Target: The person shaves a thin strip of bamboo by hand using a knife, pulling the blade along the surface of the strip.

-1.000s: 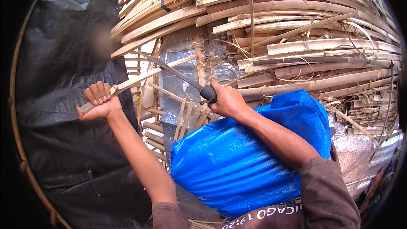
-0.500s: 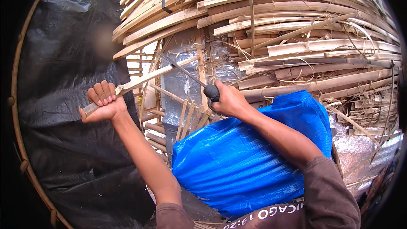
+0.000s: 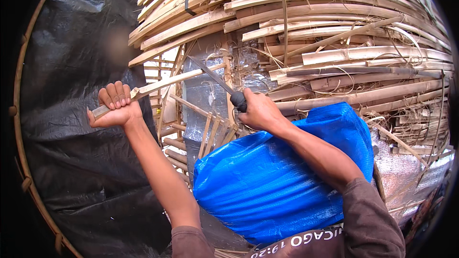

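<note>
My left hand [image 3: 114, 104] is closed around the near end of a split bamboo strip [image 3: 167, 81], with the thumb stretched along it. The strip slants up to the right, and its far end meets an upright wooden piece [image 3: 227, 80]. In my right hand [image 3: 262, 111] is the dark, wrapped handle [image 3: 238, 100] of a knife. The knife's long, narrow blade [image 3: 213, 77] points up and left, crossing the strip near its far end. Whether the edge touches the strip I cannot tell. A blue plastic sheet [image 3: 282, 181] covers my lap beneath the right forearm.
Many long split bamboo pieces [image 3: 334, 14] are stacked across the far side, with curled shavings [image 3: 406, 43] among them. Black plastic sheeting [image 3: 71, 172] hangs at the left. Short bamboo sticks [image 3: 210, 134] stand up before the blue sheet. Silvery foil sheeting [image 3: 397, 167] lies at the right.
The knife blade has turned to show more of its flat side, and its tip has shifted slightly right. My left hand and the strip's near end have risen a little.
</note>
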